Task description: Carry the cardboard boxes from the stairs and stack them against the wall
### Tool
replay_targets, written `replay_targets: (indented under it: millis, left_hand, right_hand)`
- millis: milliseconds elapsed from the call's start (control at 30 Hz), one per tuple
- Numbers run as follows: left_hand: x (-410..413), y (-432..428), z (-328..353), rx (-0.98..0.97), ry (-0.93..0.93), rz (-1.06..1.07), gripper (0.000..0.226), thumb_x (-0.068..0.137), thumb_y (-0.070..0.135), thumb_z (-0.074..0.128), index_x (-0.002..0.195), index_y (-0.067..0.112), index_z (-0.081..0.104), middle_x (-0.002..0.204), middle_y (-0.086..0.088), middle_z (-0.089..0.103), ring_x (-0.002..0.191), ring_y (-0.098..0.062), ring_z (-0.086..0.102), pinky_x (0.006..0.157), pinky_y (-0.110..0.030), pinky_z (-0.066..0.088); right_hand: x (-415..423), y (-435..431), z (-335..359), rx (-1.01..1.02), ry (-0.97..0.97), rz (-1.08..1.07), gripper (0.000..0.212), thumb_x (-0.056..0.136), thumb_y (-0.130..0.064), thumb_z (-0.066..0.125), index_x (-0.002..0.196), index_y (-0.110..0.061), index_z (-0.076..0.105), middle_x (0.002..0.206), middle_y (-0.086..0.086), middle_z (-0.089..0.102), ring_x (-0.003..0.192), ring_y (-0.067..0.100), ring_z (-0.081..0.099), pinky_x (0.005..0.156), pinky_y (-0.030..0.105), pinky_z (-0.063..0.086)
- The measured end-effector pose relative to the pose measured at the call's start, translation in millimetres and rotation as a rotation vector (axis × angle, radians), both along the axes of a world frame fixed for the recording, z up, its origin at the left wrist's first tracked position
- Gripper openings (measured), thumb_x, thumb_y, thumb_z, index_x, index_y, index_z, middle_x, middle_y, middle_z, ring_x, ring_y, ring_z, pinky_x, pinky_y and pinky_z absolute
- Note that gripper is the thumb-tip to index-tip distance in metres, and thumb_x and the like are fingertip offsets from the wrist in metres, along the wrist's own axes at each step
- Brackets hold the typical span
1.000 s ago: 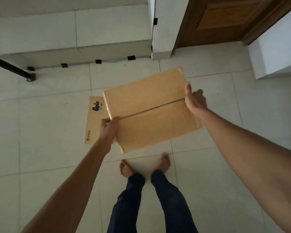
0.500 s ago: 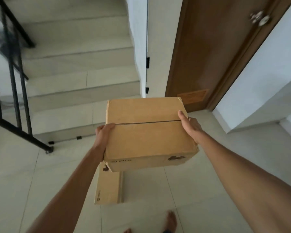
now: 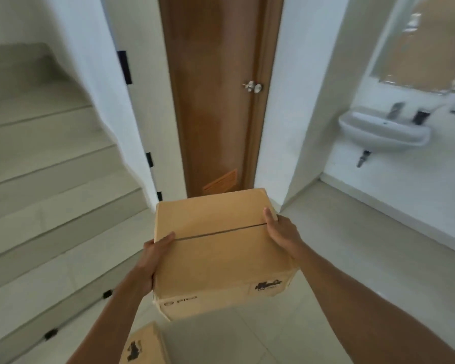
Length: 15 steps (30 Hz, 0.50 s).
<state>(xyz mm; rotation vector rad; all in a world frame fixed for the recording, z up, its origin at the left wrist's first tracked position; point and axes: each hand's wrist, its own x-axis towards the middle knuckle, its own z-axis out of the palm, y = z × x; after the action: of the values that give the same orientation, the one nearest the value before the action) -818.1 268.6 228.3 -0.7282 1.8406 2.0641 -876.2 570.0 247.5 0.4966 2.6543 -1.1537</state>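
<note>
Stairs (image 3: 50, 179) left, door (image 3: 216, 101) ahead, sink (image 3: 384, 130) right; carried box (image 3: 221, 256) before door, another box (image 3: 145, 345) below it

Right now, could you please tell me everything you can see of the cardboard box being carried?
The carried cardboard box is plain brown, closed, its two top flaps meeting at a dark seam across the top. Its near side bears a printed pico logo lower left and a black mark lower right. It is held in the air, roughly level, before the wooden door. The left hand grips its left side and the right hand its right side, thumbs on top.
</note>
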Motion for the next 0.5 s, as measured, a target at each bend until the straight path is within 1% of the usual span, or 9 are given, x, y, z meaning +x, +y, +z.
replay_targets:
  millis: [67, 100, 133, 200, 233, 300, 367, 433, 500]
  left_hand:
    - [-2, 28, 2, -0.075, 0.019, -0.034, 0.071, 0.077, 0.054, 0.07, 0.126, 0.011, 0.042, 0.113, -0.013, 0.062, 0.095, -0.032, 0.066, 0.068, -0.042, 0.057]
    - [-2, 41, 2, -0.121, 0.04, -0.045, 0.064, 0.08, 0.051, 0.068, 0.122, 0.012, 0.04, 0.107, -0.01, 0.061, 0.091, -0.029, 0.064, 0.067, -0.039, 0.055]
    - [0, 56, 3, -0.157, 0.067, -0.064, 0.056, 0.083, 0.048, 0.066, 0.119, 0.012, 0.042, 0.102, -0.008, 0.061, 0.088, -0.026, 0.063, 0.064, -0.036, 0.053]
    - [3, 77, -2, -0.195, 0.092, -0.127, 0.049, 0.084, 0.047, 0.064, 0.114, 0.009, 0.052, 0.096, -0.007, 0.065, 0.084, -0.024, 0.065, 0.062, -0.032, 0.052]
    - [5, 90, -3, -0.205, 0.098, -0.163, 0.044, 0.085, 0.046, 0.063, 0.11, 0.011, 0.056, 0.093, -0.006, 0.067, 0.082, -0.023, 0.065, 0.061, -0.03, 0.051]
    - [10, 114, -3, -0.227, 0.122, -0.207, 0.031, 0.088, 0.045, 0.06, 0.099, 0.016, 0.058, 0.084, -0.002, 0.065, 0.076, -0.02, 0.063, 0.06, -0.028, 0.048]
    - [15, 139, -9, -0.264, 0.12, -0.252, 0.03, 0.087, 0.049, 0.06, 0.097, 0.02, 0.058, 0.083, 0.0, 0.065, 0.076, -0.021, 0.063, 0.068, -0.033, 0.051]
    - [24, 162, -14, -0.291, 0.13, -0.317, 0.037, 0.083, 0.057, 0.061, 0.098, 0.023, 0.06, 0.089, -0.003, 0.068, 0.081, -0.024, 0.065, 0.079, -0.04, 0.053]
    - [35, 188, -16, -0.326, 0.125, -0.401, 0.044, 0.079, 0.063, 0.061, 0.1, 0.024, 0.063, 0.094, -0.005, 0.07, 0.085, -0.027, 0.067, 0.086, -0.046, 0.054]
  right_hand:
    - [15, 21, -2, 0.084, 0.035, -0.081, 0.078, 0.091, -0.07, 0.019, 0.126, -0.012, 0.057, 0.12, 0.012, 0.063, 0.107, 0.031, 0.059, 0.091, 0.04, 0.045]
    - [23, 32, -4, 0.117, 0.037, -0.12, 0.077, 0.092, -0.07, 0.019, 0.122, -0.011, 0.059, 0.114, 0.011, 0.064, 0.102, 0.03, 0.06, 0.086, 0.039, 0.045]
    - [32, 43, -6, 0.14, 0.026, -0.156, 0.076, 0.092, -0.069, 0.02, 0.12, -0.011, 0.06, 0.111, 0.011, 0.065, 0.099, 0.03, 0.061, 0.083, 0.037, 0.045]
    - [48, 63, -10, 0.17, 0.003, -0.217, 0.074, 0.093, -0.068, 0.022, 0.119, -0.011, 0.06, 0.111, 0.01, 0.065, 0.099, 0.03, 0.061, 0.079, 0.035, 0.044]
    - [58, 75, -12, 0.176, -0.004, -0.252, 0.073, 0.093, -0.067, 0.023, 0.12, -0.01, 0.06, 0.11, 0.01, 0.065, 0.099, 0.029, 0.061, 0.078, 0.035, 0.043]
    - [79, 98, -16, 0.172, -0.008, -0.319, 0.072, 0.093, -0.067, 0.024, 0.119, -0.01, 0.06, 0.106, 0.008, 0.064, 0.095, 0.028, 0.061, 0.078, 0.035, 0.044]
    - [104, 122, -20, 0.163, -0.011, -0.381, 0.071, 0.093, -0.066, 0.024, 0.117, -0.01, 0.06, 0.1, 0.007, 0.062, 0.088, 0.026, 0.059, 0.078, 0.035, 0.045]
    - [134, 144, -22, 0.174, -0.022, -0.444, 0.071, 0.094, -0.065, 0.025, 0.117, -0.008, 0.06, 0.102, 0.009, 0.062, 0.084, 0.025, 0.054, 0.076, 0.034, 0.043]
    - [170, 168, -24, 0.164, -0.021, -0.519, 0.071, 0.094, -0.065, 0.025, 0.115, -0.007, 0.06, 0.101, 0.008, 0.061, 0.083, 0.024, 0.053, 0.074, 0.034, 0.042]
